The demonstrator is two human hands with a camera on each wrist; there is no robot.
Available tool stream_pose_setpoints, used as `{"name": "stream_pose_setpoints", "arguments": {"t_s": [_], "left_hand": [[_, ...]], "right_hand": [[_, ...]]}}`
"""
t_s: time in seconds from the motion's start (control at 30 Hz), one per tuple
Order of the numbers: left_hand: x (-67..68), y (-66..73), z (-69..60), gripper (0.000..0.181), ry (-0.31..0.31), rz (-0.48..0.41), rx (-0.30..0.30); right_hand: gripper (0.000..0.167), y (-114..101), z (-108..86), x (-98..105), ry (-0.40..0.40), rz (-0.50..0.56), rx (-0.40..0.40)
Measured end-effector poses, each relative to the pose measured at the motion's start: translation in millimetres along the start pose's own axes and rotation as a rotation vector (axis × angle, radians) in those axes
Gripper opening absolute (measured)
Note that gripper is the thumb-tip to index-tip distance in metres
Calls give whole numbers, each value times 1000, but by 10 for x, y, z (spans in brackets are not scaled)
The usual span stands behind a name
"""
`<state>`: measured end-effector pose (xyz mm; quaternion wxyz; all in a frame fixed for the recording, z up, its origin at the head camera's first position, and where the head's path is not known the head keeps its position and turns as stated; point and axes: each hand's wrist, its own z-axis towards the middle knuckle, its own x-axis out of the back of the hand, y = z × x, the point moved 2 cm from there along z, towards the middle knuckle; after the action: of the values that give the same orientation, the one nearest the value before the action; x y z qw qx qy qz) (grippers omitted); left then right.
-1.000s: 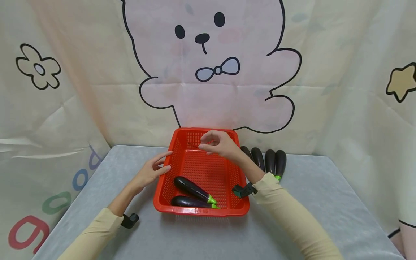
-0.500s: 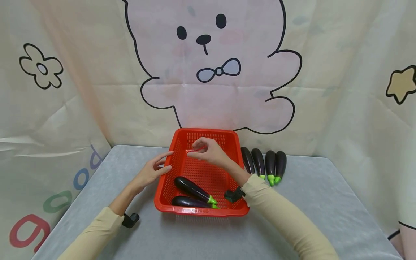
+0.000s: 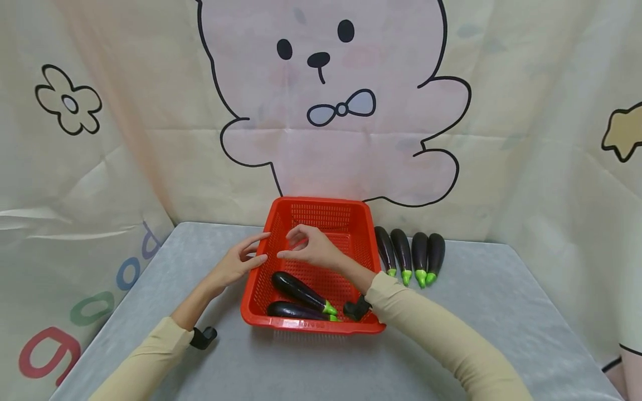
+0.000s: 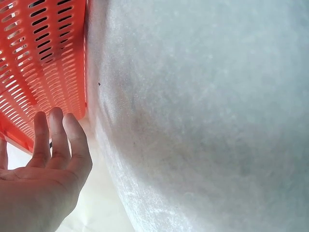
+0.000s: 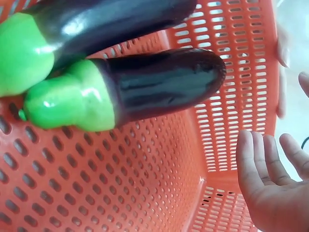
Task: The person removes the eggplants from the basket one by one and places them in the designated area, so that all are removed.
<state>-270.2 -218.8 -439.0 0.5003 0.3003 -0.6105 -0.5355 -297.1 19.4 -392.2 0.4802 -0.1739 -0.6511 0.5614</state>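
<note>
Two dark eggplants with green stem ends lie in the near part of a red perforated basket [image 3: 369,239]; the upper one [image 3: 299,291] slants above the lower one [image 3: 297,311]. My left hand [image 3: 232,269] rests its fingers against the basket's left side, and in the left wrist view the same hand [image 4: 53,179] has relaxed fingers beside the mesh wall. Over the basket's inside hovers my right hand [image 3: 313,249], loosely bent and holding nothing. From the right wrist, that hand [image 5: 277,188] appears apart from the nearest eggplant [image 5: 169,82].
Several more eggplants [image 3: 420,256] stand in a row on the grey tablecloth [image 3: 476,289], just right of the basket. A printed cloth [image 3: 150,178] hangs behind the table. Each wrist carries a small black camera, the left camera [image 3: 203,338] above the table.
My right hand has moved left and nearer over the basket, uncovering the row of eggplants on the right. My left hand stays at the basket's side. Both eggplants inside lie as before.
</note>
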Motion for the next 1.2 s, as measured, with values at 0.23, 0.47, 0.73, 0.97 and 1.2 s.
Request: {"name": "stream_pose_setpoints", "arguments": {"t_s": [0.23,0.47,0.73,0.97,1.2], "left_hand": [[-7,2,-4,62,8,1,1],[-24,3,1,61,-3,14,-16],[-19,-8,9,59,2,5,-17],[-26,-23,18,60,2,16,-13],[-17,-21,6,58,11,22,-15]], "right_hand": [[47,2,23,-56,-6,-35,-39],[58,46,66,-64,-37,-36,-95],[61,142,159,-32,-160,61,-167],[60,270,194,-32,-259,94,-206],[58,390,181,-77,-331,134,-236]]}}
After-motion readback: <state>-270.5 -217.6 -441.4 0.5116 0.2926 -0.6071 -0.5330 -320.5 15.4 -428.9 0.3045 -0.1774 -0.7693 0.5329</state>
